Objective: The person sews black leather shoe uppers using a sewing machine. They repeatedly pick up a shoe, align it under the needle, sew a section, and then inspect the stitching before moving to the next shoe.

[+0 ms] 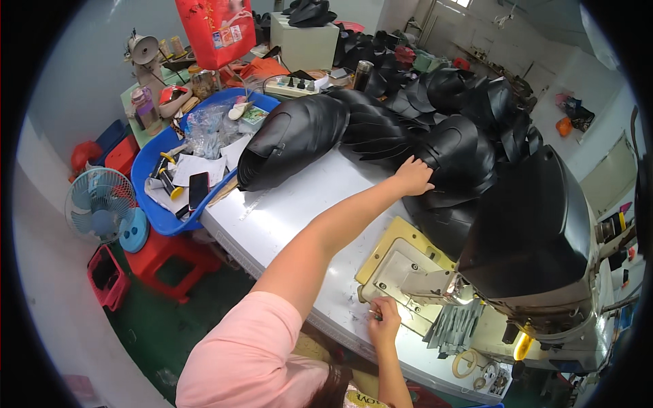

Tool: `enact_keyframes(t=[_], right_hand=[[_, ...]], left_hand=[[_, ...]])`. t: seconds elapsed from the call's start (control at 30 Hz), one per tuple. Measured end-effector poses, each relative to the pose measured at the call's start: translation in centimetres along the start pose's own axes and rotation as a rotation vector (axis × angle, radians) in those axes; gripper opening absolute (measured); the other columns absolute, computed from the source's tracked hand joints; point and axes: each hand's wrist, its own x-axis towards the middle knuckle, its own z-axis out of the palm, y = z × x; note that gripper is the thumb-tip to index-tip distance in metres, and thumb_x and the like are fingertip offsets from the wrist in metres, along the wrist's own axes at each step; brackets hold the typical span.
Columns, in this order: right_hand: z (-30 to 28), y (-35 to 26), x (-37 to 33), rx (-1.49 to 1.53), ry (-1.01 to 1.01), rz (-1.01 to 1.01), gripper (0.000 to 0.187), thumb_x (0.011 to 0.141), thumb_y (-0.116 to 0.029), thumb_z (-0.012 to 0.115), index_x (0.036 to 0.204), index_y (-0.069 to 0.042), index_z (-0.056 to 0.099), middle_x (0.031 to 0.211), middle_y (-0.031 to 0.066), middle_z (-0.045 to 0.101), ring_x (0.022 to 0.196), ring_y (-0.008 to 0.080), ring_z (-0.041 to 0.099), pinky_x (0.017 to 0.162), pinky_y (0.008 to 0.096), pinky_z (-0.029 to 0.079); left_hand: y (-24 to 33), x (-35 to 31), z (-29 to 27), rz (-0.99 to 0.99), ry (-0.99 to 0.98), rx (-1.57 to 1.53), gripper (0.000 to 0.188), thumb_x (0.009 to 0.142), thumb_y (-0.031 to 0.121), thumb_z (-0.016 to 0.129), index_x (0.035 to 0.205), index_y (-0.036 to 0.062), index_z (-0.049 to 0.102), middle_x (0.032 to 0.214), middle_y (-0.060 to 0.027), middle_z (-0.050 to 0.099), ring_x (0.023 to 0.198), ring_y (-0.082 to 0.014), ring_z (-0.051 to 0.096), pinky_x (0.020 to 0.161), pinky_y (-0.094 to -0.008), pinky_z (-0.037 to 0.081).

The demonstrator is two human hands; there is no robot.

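Observation:
My left hand (414, 177) reaches across the white table to a heap of black, curved, leather-like pieces (457, 153). Its fingers lie slightly apart against the edge of these pieces, and I see no piece lifted. Close to my body, my right hand (385, 322) is at the near corner of the sewing machine's flat bed (391, 275). The fingers there are curled together; whatever they may hold is hidden or too small to name. A large black piece (530, 224) drapes over the sewing machine's head and covers much of it.
A blue basin (153, 197) with papers, plastic bags and a phone (198, 189) stands at the table's left end. Rolled black pieces (292, 139) lie beside it. Grey strips (454, 329) hang by the machine. A red stool (170, 262) and fan (101, 204) are lower left.

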Motion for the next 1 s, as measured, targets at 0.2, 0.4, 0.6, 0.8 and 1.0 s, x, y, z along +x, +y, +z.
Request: enact_keyframes(t=[0.2,0.4,0.6,0.8,1.0], right_hand=[[-0.2,-0.6,0.2,-0.009,0.001,-0.022,0.021,0.058,0.011,0.056,0.075,-0.002,0.054,0.075,0.0089,0.053,0.055,0.0203,0.053,0.048,0.0268,0.043],[-0.7,0.0,-0.2,0.085,0.040,-0.028,0.019,0.062,0.010,0.056,0.076,-0.001,0.054,0.073,0.0093,0.053,0.053,0.0205,0.052,0.048,0.0262,0.041],[-4.3,0.3,-1.8,0.048,0.170,-0.061,0.016,0.061,0.010,0.054,0.074,0.000,0.053,0.069,0.0095,0.052,0.052,0.0199,0.051,0.048,0.0263,0.041],[-11.5,5.2,-3.2,-0.331,0.478,0.221,0.005,0.065,0.002,0.055,0.068,-0.002,0.054,0.071,0.0124,0.054,0.057,0.0300,0.053,0.052,0.0344,0.042],[-12.1,6.6,-2.0,-0.500,0.389,0.467,0.016,0.070,-0.014,0.065,0.075,-0.002,0.055,0.076,0.0140,0.056,0.070,0.0346,0.056,0.060,0.0394,0.044]], left_hand=[[-0.3,-8.3,-9.2,-0.425,0.646,-0.635,0.011,0.078,0.008,0.058,0.087,0.0032,0.061,0.080,-0.0090,0.059,0.072,-0.0164,0.055,0.065,-0.0265,0.042],[-11.4,-19.7,-17.1,-1.121,1.436,-0.741,0.027,0.077,0.012,0.059,0.100,0.0035,0.048,0.095,-0.0076,0.048,0.087,-0.0149,0.048,0.073,-0.0289,0.042],[-22.7,-24.4,-18.1,-1.378,0.890,-1.589,0.015,0.077,0.014,0.064,0.085,0.0044,0.055,0.079,-0.0086,0.060,0.070,-0.0198,0.058,0.056,-0.0275,0.045],[-22.7,-24.8,-18.5,-1.255,0.683,-1.571,0.026,0.078,0.014,0.062,0.098,0.0004,0.053,0.094,-0.0120,0.060,0.085,-0.0236,0.059,0.075,-0.0325,0.048],[-23.0,-26.7,-19.1,-1.242,0.731,-1.401,0.026,0.083,0.011,0.056,0.103,-0.0042,0.050,0.103,-0.0165,0.056,0.093,-0.0263,0.056,0.082,-0.0364,0.046]])
